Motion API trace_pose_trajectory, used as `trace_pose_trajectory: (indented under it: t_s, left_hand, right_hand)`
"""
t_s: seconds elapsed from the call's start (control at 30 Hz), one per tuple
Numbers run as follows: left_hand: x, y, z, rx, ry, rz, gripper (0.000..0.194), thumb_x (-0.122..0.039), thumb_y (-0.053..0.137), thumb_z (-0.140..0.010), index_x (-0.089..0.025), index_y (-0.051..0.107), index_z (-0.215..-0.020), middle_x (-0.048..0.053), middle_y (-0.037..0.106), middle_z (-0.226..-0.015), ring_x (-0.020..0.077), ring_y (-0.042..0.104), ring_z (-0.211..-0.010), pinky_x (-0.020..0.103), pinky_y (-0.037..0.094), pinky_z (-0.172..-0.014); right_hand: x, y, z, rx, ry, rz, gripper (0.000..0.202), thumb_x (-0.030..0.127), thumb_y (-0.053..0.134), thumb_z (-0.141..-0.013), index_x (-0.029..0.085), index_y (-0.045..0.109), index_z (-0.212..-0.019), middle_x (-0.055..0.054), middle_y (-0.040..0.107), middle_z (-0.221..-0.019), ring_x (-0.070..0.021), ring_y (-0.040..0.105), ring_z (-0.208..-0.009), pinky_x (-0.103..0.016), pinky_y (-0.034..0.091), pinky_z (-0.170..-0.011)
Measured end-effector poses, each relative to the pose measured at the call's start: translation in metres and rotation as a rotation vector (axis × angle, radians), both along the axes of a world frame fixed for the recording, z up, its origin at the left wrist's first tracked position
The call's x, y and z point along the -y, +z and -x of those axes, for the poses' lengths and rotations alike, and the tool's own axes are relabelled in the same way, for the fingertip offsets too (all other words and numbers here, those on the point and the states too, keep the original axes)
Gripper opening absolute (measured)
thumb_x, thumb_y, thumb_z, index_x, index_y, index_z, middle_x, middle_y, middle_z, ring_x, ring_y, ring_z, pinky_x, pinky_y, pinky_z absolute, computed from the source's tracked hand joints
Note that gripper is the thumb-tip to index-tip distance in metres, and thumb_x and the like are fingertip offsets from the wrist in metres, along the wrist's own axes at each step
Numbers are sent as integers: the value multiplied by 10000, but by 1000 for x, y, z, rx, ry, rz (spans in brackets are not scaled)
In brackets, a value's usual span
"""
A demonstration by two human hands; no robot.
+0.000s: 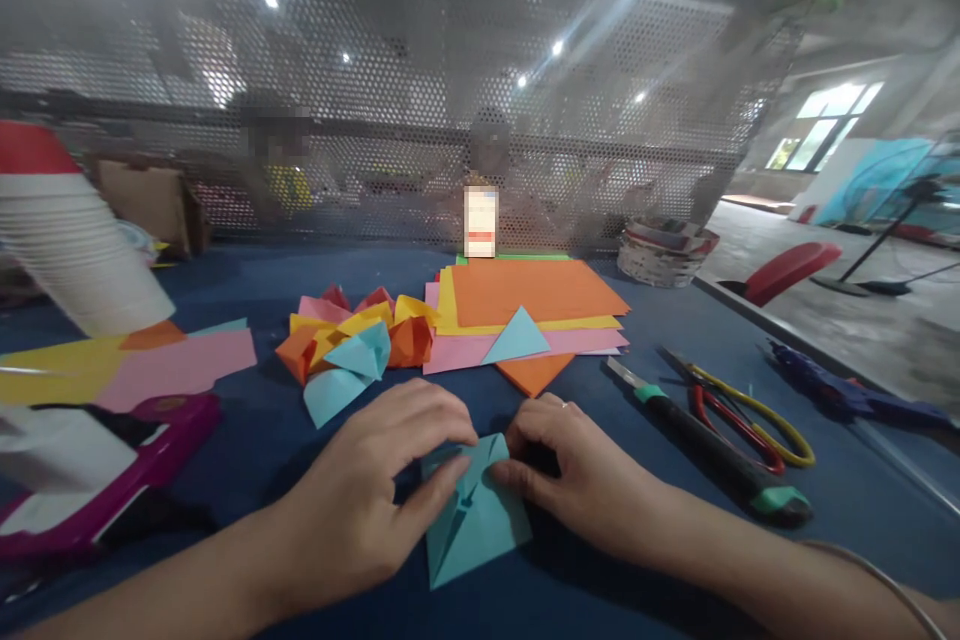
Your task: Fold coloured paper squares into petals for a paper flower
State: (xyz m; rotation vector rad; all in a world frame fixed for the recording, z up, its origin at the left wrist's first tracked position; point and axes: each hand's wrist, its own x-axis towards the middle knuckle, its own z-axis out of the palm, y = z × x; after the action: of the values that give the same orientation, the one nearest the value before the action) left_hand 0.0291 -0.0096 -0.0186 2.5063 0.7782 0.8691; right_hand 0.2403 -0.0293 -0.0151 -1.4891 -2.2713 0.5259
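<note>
Both hands [394, 480] [577, 465] touch folded teal paper [487, 535]; pale card [481, 215] blurred

The left hand [405, 470] and right hand [570, 460] were both recorded as bare. The left forearm [232, 555] and right forearm [720, 545] were seen uncovered as far as the frame edge, slim in outline. A small, bright, ring-like spot [564, 405] was noted on a finger of the right hand. A thin, pale, curved cord or band [874, 563] was observed at the right forearm; whether it was worn could not be determined.
</note>
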Motion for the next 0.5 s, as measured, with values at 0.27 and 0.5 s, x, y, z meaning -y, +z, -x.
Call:
trace_pose_trajectory:
  t_s: [0.27, 0.5]
  left_hand:
    - [1, 3, -6, -10, 98, 403, 105, -275, 553, -878, -229, 634, -927, -22, 652, -861, 157, 603, -806, 248, 464, -707]
    - [6, 5, -10, 45, 24, 406, 169, -200, 527, -868, -202, 650, -752, -32, 607, -729, 123, 581, -703, 218, 421, -655]
  right_hand:
    - [1, -3, 0, -199, 72, -40, 185, 274, 710, -805, 184, 587, -700, 35, 572, -728, -130, 516, -736, -266, 367, -707]
    - [4, -2, 0, -294, 173, -167, 318, 452, 627, -854, 185, 603, -682, -8, 610, -748, -151, 546, -775, -307, 391, -763]
